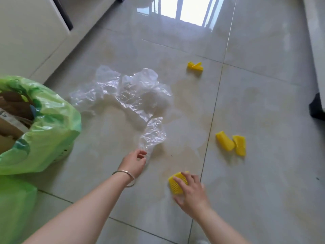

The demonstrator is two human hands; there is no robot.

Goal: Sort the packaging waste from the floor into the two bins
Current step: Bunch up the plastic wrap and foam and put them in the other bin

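A long crumpled sheet of clear plastic film [130, 92] lies spread over the floor tiles. My left hand [133, 163], with a bangle at the wrist, pinches the film's near end between its fingertips. My right hand [190, 191] rests with spread fingers on a ribbed yellow packaging piece [173, 182] on the floor, touching it without closing around it. Two more yellow pieces [230, 143] lie side by side to the right. Another yellow piece [195, 66] lies farther away. A bin lined with a green bag [51, 131] stands at the left, with cardboard inside.
A second green bag [15, 206] shows at the lower left corner. White furniture [29, 32] runs along the upper left. A dark furniture foot [317, 108] stands at the right edge. The glossy tiles reflect a window at the top.
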